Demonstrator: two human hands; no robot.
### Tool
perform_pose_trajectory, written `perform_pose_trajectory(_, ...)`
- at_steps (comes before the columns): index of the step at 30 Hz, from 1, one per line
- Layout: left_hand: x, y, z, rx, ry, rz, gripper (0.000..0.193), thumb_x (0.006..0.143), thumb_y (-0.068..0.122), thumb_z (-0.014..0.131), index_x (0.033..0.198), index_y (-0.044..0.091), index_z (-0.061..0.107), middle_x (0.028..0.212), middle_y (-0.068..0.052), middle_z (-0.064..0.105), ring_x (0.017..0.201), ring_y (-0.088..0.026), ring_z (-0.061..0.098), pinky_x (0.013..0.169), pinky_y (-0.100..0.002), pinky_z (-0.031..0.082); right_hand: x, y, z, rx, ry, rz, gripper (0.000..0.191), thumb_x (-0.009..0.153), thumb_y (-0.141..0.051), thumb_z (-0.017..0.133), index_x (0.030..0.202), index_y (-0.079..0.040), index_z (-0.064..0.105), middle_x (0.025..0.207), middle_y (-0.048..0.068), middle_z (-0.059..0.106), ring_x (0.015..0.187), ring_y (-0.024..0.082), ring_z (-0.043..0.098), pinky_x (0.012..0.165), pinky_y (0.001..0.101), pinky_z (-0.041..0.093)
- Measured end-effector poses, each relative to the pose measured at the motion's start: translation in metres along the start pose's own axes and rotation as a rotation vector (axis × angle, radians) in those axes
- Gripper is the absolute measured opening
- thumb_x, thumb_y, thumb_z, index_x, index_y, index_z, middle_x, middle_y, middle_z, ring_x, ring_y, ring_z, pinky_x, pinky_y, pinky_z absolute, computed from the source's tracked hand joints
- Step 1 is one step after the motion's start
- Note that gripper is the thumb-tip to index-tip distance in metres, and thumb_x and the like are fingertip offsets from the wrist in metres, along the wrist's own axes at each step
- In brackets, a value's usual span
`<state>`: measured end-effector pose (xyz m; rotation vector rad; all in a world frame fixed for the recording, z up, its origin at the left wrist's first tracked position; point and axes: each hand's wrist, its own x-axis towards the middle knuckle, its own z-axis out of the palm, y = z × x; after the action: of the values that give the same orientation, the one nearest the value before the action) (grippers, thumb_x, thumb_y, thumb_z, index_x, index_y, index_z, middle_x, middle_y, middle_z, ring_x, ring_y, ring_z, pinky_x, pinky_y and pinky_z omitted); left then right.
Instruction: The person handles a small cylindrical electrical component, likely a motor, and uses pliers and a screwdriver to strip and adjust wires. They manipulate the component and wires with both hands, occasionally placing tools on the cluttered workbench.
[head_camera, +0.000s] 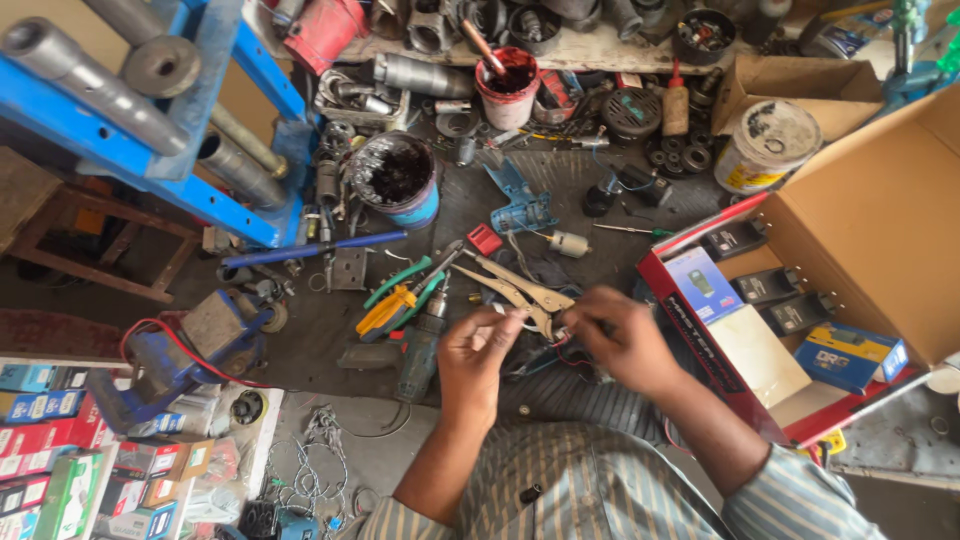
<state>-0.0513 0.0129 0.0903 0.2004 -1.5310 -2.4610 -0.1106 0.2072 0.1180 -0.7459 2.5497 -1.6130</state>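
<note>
My left hand (476, 352) and my right hand (620, 338) meet over a cluttered workbench, pinching thin wires (545, 345) and a small part between their fingertips. Red and dark wire ends trail down under the hands. The small part itself is mostly hidden by my fingers. Just beyond the hands lie silver locking pliers (520, 287) and green-and-yellow handled pliers (400, 298). A dark power-tool body (420, 350) lies left of my left hand.
A blue vice (175, 360) sits at the left, a blue metal frame (150, 120) above it. An open red box (760, 340) and a cardboard box (880, 210) stand at the right. Paint cans (400, 178), a blue rod (315, 248) and stacked small boxes (60, 450) surround the bench.
</note>
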Motion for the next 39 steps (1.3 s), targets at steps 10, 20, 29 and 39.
perform_pose_trajectory(10,-0.014,0.028,-0.046,0.297,-0.434,-0.307,0.017,0.095,0.01,0.073,0.107,-0.003,0.073,0.091,-0.005,0.076,0.083,-0.007,0.069,0.074,-0.022,0.055,0.014,-0.07,-0.013,-0.518,-0.159,-0.833,0.036,0.071,-0.02,0.07,0.105,-0.013,0.077,0.108,0.004,0.068,0.098,0.024,0.068,0.078,0.0402,0.055)
perform_pose_trajectory(20,-0.005,0.057,-0.088,0.571,-0.744,-0.285,0.018,0.096,0.02,0.073,0.101,0.003,0.075,0.091,-0.007,0.075,0.084,-0.011,0.07,0.076,-0.029,0.055,0.006,-0.087,0.028,-0.59,-0.22,-0.868,0.029,0.077,-0.019,0.073,0.103,-0.007,0.074,0.109,0.004,0.066,0.099,0.023,0.066,0.081,0.0393,0.056)
perform_pose_trajectory(29,0.013,0.072,-0.11,0.875,-0.815,0.236,0.015,0.076,0.014,0.083,0.079,0.007,0.07,0.085,-0.008,0.07,0.083,-0.03,0.068,0.075,-0.042,0.049,-0.015,-0.083,0.07,-0.676,-0.323,-0.651,0.029,0.077,-0.018,0.068,0.102,-0.006,0.071,0.107,0.006,0.066,0.096,0.023,0.066,0.077,0.0394,0.054)
perform_pose_trajectory(39,0.001,0.077,-0.114,0.916,-0.865,0.052,0.041,0.078,0.029,0.08,0.109,0.006,0.066,0.09,-0.011,0.073,0.087,-0.037,0.07,0.072,-0.047,0.053,-0.046,-0.079,0.105,-0.728,-0.229,-0.448,0.03,0.076,-0.017,0.067,0.105,-0.01,0.072,0.106,0.004,0.065,0.093,0.023,0.066,0.073,0.0378,0.054)
